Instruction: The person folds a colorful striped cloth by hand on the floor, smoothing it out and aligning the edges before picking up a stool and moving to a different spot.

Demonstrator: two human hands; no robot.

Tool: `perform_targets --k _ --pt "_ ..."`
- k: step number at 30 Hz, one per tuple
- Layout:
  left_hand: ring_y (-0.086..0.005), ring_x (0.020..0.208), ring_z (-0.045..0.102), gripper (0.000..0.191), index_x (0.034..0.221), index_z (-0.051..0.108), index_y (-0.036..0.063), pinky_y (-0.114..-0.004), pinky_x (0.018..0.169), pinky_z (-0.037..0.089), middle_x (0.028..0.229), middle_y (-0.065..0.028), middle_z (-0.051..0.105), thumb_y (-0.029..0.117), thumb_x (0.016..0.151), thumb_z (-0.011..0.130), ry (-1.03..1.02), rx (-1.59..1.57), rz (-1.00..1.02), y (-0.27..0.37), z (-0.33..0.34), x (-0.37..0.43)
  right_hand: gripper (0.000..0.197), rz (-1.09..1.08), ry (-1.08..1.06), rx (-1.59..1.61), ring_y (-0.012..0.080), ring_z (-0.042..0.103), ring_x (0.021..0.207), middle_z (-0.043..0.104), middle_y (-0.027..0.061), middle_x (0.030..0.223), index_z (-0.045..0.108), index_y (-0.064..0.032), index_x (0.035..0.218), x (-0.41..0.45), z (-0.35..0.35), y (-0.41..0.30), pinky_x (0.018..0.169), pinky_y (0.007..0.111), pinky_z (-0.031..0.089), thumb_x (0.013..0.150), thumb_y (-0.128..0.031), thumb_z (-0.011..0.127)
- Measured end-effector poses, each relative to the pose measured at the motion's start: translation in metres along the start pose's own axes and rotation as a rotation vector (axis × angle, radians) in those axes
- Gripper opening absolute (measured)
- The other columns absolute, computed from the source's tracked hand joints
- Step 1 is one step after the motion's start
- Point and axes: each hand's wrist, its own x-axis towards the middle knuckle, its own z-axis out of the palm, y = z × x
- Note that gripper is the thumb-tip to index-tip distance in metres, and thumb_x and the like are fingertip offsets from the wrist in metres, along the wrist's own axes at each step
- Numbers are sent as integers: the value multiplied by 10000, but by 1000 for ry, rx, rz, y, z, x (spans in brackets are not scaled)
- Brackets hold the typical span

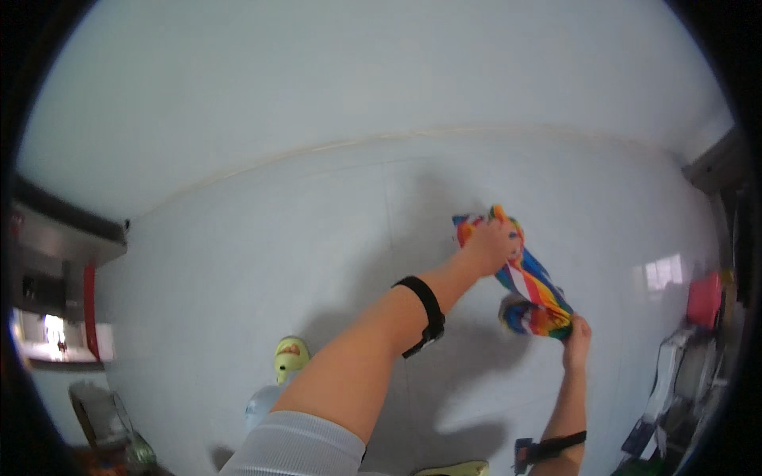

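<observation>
A rainbow-striped cloth [530,284] is stretched between my two hands, above a pale tiled surface. My left hand [493,244] grips its upper end, where the fabric is bunched and partly hidden by the fingers. Lower right, my right hand [577,342] pinches the cloth's other end, and a loose fold hangs to the left of those fingers. Each forearm wears a black strap: one strap [425,309] crosses the left forearm, and another [556,445] is on the right.
A yellow-green slipper [291,357] lies lower left beside a clear plastic object [262,404]. Part of another yellow-green item [455,469] shows at the bottom edge. A red object [703,300] and a white object [670,372] stand at right; a chair [98,413] stands at left.
</observation>
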Motion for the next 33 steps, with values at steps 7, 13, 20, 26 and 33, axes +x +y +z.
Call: perform_targets --k 7,13,20,26,33 --pt "-333 1201 283 369 1092 533 151 -543 949 238 1229 -134 389 290 752 555 -317 197 -196 -69 53 13 375 -30 19 -545 196 541 747 571 82 800 504 -36 1085 -54 71 65 684 287 436 753 -164 624" --pt "-325 1261 198 589 1277 354 210 -524 985 185 1355 -128 255 281 730 561 -294 155 -156 -130 81 31 641 -224 182 -988 402 318 1158 340 215 1268 372 -73 1252 -62 122 99 957 429 289 672 -134 637" --pt "-329 1268 187 743 1319 261 309 -621 933 177 1399 -69 190 427 681 623 -653 300 -113 -132 104 43 789 -110 28 -1149 497 209 1185 146 168 1383 289 -213 1310 -26 127 101 922 568 262 637 -297 693" --pt "-364 1231 232 691 1322 222 338 -654 872 243 1383 -85 197 468 731 555 -500 268 -87 -109 143 45 776 156 41 -1173 490 156 1212 95 191 1393 262 -261 1323 24 123 109 990 496 231 667 -345 667" --pt "-355 1274 152 597 1327 218 331 -622 913 221 1411 -91 134 387 806 506 -611 162 -283 -107 123 38 685 217 -123 -1316 490 115 1226 61 161 1406 281 -275 1316 30 105 106 980 518 245 719 -273 617"
